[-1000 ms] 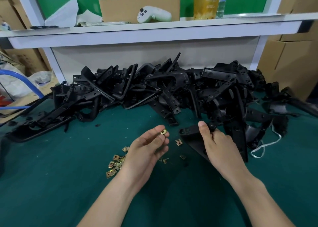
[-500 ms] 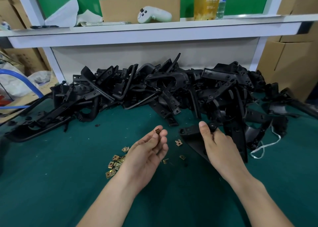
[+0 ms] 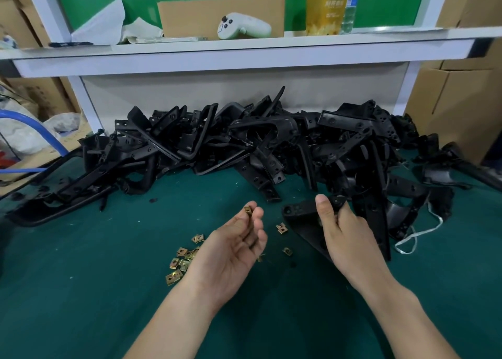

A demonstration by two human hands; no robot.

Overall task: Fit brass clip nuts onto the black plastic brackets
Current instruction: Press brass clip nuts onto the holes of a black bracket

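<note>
My left hand (image 3: 233, 247) is palm up above the green mat and pinches one brass clip nut (image 3: 247, 210) between thumb and fingertips. To its right, my right hand (image 3: 345, 231) grips a black plastic bracket (image 3: 300, 217) by its upper end, thumb on top. The bracket's lower part slants down under that hand. Several loose brass clip nuts (image 3: 180, 260) lie on the mat left of my left hand, and a few more clip nuts (image 3: 282, 228) lie between my hands.
A long heap of black plastic brackets (image 3: 244, 146) runs across the back of the green mat (image 3: 95, 290). Above it is a white shelf (image 3: 244, 51) with a white controller (image 3: 241, 28), cardboard and a yellow bottle (image 3: 326, 5). Cardboard boxes (image 3: 456, 105) stand at right.
My left fingers have turned the clip nut from flat to nearly edge-on and drawn it slightly left. My right hand and the bracket have stayed in place.
</note>
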